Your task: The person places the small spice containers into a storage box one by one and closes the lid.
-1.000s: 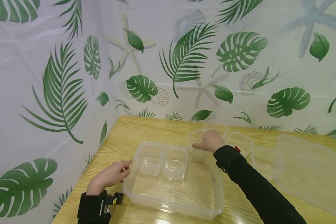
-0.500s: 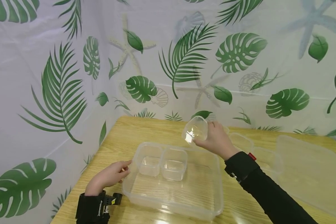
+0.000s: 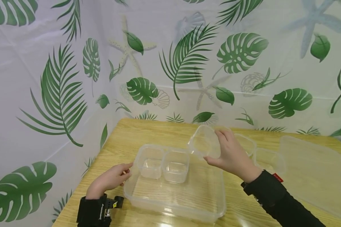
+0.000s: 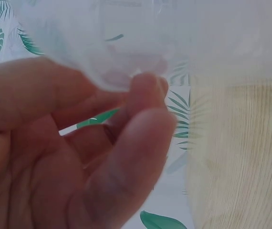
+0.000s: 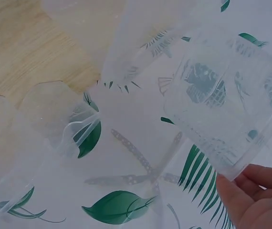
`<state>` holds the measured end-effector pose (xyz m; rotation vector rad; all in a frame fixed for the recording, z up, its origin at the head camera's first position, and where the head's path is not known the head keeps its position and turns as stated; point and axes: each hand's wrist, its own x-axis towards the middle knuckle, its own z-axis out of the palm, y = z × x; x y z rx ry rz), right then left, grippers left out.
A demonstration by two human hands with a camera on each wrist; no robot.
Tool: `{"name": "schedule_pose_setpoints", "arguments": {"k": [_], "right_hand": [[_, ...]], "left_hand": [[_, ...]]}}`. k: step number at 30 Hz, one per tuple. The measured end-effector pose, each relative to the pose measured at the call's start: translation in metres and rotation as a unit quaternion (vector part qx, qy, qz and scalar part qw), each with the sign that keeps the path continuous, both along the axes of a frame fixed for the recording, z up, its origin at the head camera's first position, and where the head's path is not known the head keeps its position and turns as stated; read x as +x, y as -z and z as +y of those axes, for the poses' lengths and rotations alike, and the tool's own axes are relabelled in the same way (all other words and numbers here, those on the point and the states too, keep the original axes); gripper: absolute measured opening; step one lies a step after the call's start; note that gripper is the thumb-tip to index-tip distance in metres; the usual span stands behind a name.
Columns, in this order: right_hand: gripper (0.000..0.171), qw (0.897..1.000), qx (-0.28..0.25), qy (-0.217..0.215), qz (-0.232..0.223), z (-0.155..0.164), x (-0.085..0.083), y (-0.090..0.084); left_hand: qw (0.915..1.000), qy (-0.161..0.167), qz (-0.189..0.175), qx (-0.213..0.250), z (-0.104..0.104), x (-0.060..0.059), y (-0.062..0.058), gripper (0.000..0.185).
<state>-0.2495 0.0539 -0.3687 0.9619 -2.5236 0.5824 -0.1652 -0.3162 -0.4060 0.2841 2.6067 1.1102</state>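
A large clear plastic storage box (image 3: 173,206) stands on the table. Two small clear plastic containers (image 3: 152,165) sit side by side in its far left part. My left hand (image 3: 110,179) is at the box's left side, thumb and fingers pinching the rim; the left wrist view shows the fingertips (image 4: 145,88) at this edge. My right hand (image 3: 234,154) grips another small clear container (image 3: 204,142), tilted and raised over the box's far right corner. In the right wrist view, thumb and fingers hold that container (image 5: 226,95) by its edge.
More small clear containers (image 3: 268,159) stand on the wooden table (image 3: 147,127), right of the box and partly behind my right hand. A large translucent flat lid (image 3: 315,176) lies at the right. Behind the table hangs a leaf-patterned cloth (image 3: 170,63).
My right hand has picked up a small container from the group at the back, tilted it and drawn it back towards the box. The left hand has stayed at the box's left side.
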Motion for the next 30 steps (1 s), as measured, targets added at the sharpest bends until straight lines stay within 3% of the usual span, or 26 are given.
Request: {"name": "schedule_pose_setpoints", "arguments": {"k": [8,17,30], "right_hand": [[0.082,0.997,0.022,-0.066,0.031,0.016,0.015,0.012],[0.083,0.996,0.038,-0.082,0.010,0.027,0.022,0.026],[0.084,0.993,0.065,-0.085,-0.042,0.027,0.017,0.047]], "left_hand": [[1.0000,-0.005,0.002,-0.003,0.000,0.000,0.000,0.044],[1.0000,0.001,0.000,0.003,0.001,0.001,-0.001,0.044],[1.0000,-0.002,0.004,0.003,0.001,0.000,0.002,0.043]]}}
